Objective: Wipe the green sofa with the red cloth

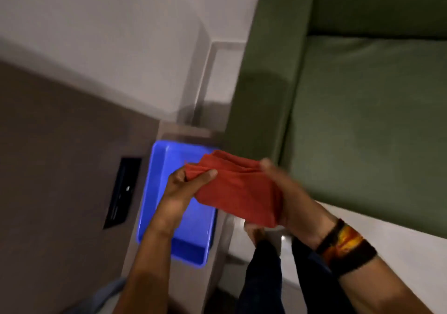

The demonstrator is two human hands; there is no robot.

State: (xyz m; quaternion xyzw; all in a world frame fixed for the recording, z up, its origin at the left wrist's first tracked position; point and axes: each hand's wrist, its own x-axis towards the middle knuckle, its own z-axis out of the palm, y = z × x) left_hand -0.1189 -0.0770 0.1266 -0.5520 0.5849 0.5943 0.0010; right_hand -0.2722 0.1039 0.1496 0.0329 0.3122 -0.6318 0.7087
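A folded red cloth (pixel 238 188) hangs in the air between both hands, just left of the green sofa (pixel 367 110). My left hand (pixel 183 188) pinches the cloth's left edge with thumb on top. My right hand (pixel 290 200) grips its right side, fingers curled under the fabric. The sofa fills the upper right, with its armrest (pixel 263 84) beside the cloth and its seat cushion further right. The cloth does not touch the sofa.
A blue plastic tray (pixel 154 202) rests on a low grey surface under the cloth. A black slot panel (pixel 122 192) sits in the brown surface at the left. White floor (pixel 377 219) runs along the sofa's front. My dark trouser legs (pixel 263 277) show below.
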